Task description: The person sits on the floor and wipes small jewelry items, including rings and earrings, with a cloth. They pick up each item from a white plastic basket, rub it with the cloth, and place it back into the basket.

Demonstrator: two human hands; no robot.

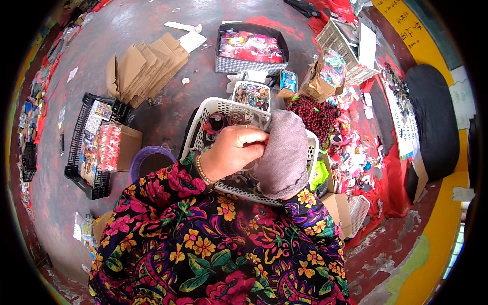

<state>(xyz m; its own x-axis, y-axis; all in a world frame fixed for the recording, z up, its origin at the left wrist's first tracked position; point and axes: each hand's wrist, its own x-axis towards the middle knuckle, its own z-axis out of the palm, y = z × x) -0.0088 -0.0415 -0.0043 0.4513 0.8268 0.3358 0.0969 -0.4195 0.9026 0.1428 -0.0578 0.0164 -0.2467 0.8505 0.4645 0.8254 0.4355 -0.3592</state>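
Observation:
A soft greyish-mauve fabric piece [282,152], shaped like a cap, is drawn over my right hand [292,196]. Only a sliver near that wrist shows; the fingers are hidden inside. My left hand [233,151], with a beaded bracelet, has its thumb and fingers pinched together at the fabric's left edge. Both hands are above a white plastic basket [205,108], which holds hair ties and small rings, partly covered by my hands. Just beyond it, a smaller white basket [237,91] contains more colourful bands.
Dark red beads [312,117] are heaped right of the basket, beside scattered small trinkets [356,162]. A purple bucket [133,166] and a black crate [76,147] stand left. Beyond are folded cardboard [147,66], a patterned bin of pink packets [239,65] and a white crate [360,76].

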